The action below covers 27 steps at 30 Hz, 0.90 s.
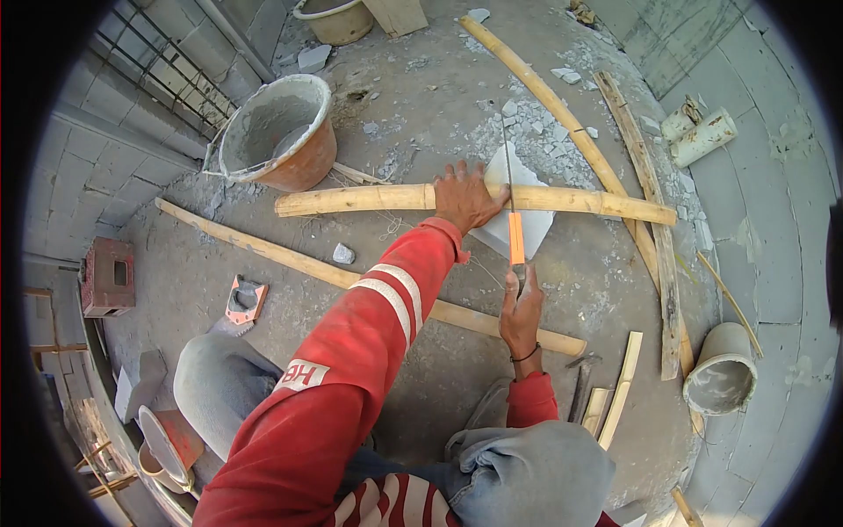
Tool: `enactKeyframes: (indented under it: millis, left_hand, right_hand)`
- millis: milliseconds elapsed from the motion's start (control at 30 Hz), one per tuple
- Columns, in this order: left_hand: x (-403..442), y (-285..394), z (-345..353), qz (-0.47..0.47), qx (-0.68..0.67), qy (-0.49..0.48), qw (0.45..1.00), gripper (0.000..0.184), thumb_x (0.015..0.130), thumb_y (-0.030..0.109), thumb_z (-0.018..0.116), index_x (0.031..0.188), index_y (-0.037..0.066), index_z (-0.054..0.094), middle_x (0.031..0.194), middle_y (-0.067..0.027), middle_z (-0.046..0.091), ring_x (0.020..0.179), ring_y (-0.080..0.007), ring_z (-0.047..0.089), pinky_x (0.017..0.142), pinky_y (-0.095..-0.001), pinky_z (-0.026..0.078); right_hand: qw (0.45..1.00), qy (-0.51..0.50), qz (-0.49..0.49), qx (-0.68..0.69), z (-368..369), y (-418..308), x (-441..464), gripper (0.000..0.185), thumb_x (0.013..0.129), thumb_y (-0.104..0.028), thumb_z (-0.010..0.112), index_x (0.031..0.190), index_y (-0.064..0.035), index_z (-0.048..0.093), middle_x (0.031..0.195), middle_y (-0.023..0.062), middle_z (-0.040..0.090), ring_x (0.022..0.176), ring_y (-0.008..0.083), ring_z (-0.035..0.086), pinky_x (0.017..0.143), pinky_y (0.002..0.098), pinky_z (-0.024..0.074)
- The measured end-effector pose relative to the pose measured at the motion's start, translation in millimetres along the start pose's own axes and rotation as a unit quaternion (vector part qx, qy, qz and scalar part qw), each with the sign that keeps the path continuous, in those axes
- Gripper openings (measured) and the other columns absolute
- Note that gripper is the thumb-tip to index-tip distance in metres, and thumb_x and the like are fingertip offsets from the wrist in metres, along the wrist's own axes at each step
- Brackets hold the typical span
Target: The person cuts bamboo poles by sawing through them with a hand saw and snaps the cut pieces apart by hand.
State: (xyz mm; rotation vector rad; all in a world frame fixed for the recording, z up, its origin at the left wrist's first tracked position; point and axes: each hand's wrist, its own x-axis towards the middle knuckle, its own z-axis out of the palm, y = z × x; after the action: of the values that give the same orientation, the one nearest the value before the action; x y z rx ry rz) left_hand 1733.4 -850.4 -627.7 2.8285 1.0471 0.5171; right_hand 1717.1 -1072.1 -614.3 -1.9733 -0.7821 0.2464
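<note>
A split bamboo pole (pixel 360 200) lies crosswise in front of me, over a pale broken slab (pixel 531 230). My left hand (pixel 470 198) presses down on the pole, fingers bent over its far edge and thumb towards the saw. Just right of that hand, a handsaw (pixel 516 235) with an orange and dark handle has its thin blade across the bamboo, pointing away from me. My right hand (pixel 522 309) is closed round the handle's near end. Whether the blade has cut into the bamboo cannot be made out.
Another bamboo pole (pixel 263 247) lies nearer me, and a curved one (pixel 549 98) crosses a rough wooden plank (pixel 645 176) at right. A mortar-stained bucket (pixel 303 158) stands at left. A second saw (pixel 247 299) lies near my knee. A small bucket (pixel 722 373) lies by the right wall.
</note>
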Motion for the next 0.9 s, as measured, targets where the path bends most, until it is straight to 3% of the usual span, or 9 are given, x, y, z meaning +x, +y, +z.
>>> enactKeyframes:
  millis: [67, 200, 300, 367, 500, 567, 800, 867, 900]
  left_hand:
    - [0.5, 4.5, -2.6, -0.023, -0.024, -0.086, 0.996, 0.073, 0.090, 0.067, 0.051, 0.131, 0.007, 0.062, 0.111, -0.0196, 0.070, 0.098, -0.0396, 0.070, 0.083, -0.0521, 0.053]
    - [3.0, 6.9, -11.3, -0.022, -0.030, -0.105, 0.994, 0.072, 0.090, 0.066, 0.051, 0.130, 0.007, 0.062, 0.108, -0.0192, 0.071, 0.096, -0.0398, 0.071, 0.083, -0.0529, 0.053]
    - [4.6, 10.8, -8.1, -0.027, -0.019, -0.121, 0.992, 0.069, 0.092, 0.062, 0.050, 0.132, 0.007, 0.061, 0.111, -0.0197, 0.071, 0.096, -0.0405, 0.071, 0.083, -0.0534, 0.053]
    - [9.7, 13.9, -0.3, -0.073, -0.017, -0.107, 0.991, 0.059, 0.095, 0.056, 0.048, 0.124, 0.007, 0.065, 0.106, -0.0200, 0.072, 0.089, -0.0406, 0.073, 0.078, -0.0531, 0.055]
    - [12.7, 23.0, 10.4, -0.084, -0.019, -0.093, 0.992, 0.050, 0.096, 0.050, 0.048, 0.106, 0.007, 0.071, 0.092, -0.0194, 0.074, 0.081, -0.0401, 0.073, 0.071, -0.0524, 0.056]
    - [14.6, 20.4, 15.1, -0.078, 0.010, -0.077, 0.994, 0.045, 0.096, 0.046, 0.049, 0.089, 0.007, 0.072, 0.080, -0.0181, 0.072, 0.073, -0.0392, 0.073, 0.065, -0.0512, 0.057]
    - [13.1, 18.3, 14.3, -0.044, 0.001, -0.064, 0.997, 0.046, 0.097, 0.045, 0.049, 0.084, 0.007, 0.072, 0.079, -0.0194, 0.073, 0.070, -0.0388, 0.073, 0.063, -0.0501, 0.057]
    - [15.6, 17.4, 12.6, -0.052, -0.003, -0.066, 0.996, 0.047, 0.097, 0.046, 0.049, 0.084, 0.006, 0.072, 0.080, -0.0202, 0.073, 0.070, -0.0390, 0.073, 0.063, -0.0496, 0.057]
    - [15.0, 18.4, 12.6, -0.053, -0.003, -0.067, 0.996, 0.047, 0.097, 0.046, 0.049, 0.084, 0.006, 0.072, 0.080, -0.0202, 0.073, 0.070, -0.0390, 0.073, 0.063, -0.0496, 0.057]
  right_hand:
    - [0.997, -0.019, 0.044, 0.060, -7.0, -7.9, -0.2, 0.040, 0.108, -0.038, 0.047, 0.117, 0.0008, 0.054, 0.072, 0.0187, 0.052, 0.069, 0.0364, 0.057, 0.067, 0.0487, 0.0418]
    - [0.999, 0.001, 0.046, 0.013, -18.3, -3.6, -24.2, 0.040, 0.108, -0.037, 0.047, 0.119, 0.0012, 0.053, 0.073, 0.0194, 0.054, 0.072, 0.0383, 0.058, 0.070, 0.0487, 0.0415]
    - [0.991, -0.057, 0.118, 0.027, -20.6, 7.3, -39.5, 0.040, 0.108, -0.037, 0.048, 0.119, 0.0014, 0.054, 0.079, 0.0208, 0.057, 0.076, 0.0399, 0.059, 0.075, 0.0493, 0.0418]
    - [0.999, -0.005, 0.026, -0.045, -11.5, 14.0, -43.5, 0.053, 0.107, -0.037, 0.051, 0.132, 0.0092, 0.051, 0.087, 0.0193, 0.061, 0.084, 0.0333, 0.060, 0.076, 0.0477, 0.0418]
    - [0.996, -0.051, 0.071, -0.002, -22.6, 5.2, -49.3, 0.051, 0.107, -0.034, 0.050, 0.135, 0.0080, 0.049, 0.088, 0.0203, 0.060, 0.083, 0.0366, 0.058, 0.078, 0.0475, 0.0424]
    - [0.985, -0.072, 0.154, -0.002, -27.1, 4.6, -67.3, 0.048, 0.105, -0.032, 0.053, 0.139, 0.0023, 0.049, 0.109, 0.0279, 0.065, 0.089, 0.0469, 0.058, 0.088, 0.0482, 0.0429]
    - [0.997, -0.031, 0.061, -0.020, 4.0, 8.0, -6.8, 0.046, 0.105, -0.031, 0.053, 0.136, 0.0028, 0.051, 0.107, 0.0275, 0.065, 0.092, 0.0455, 0.060, 0.089, 0.0492, 0.0424]
    - [0.999, 0.029, 0.020, -0.032, 15.8, 13.1, 15.8, 0.045, 0.107, -0.033, 0.050, 0.127, 0.0074, 0.055, 0.082, 0.0242, 0.060, 0.076, 0.0384, 0.058, 0.074, 0.0472, 0.0443]
    - [0.999, 0.028, 0.020, -0.033, 10.8, 12.0, 9.9, 0.045, 0.107, -0.033, 0.050, 0.127, 0.0074, 0.055, 0.082, 0.0242, 0.060, 0.076, 0.0384, 0.058, 0.074, 0.0472, 0.0443]
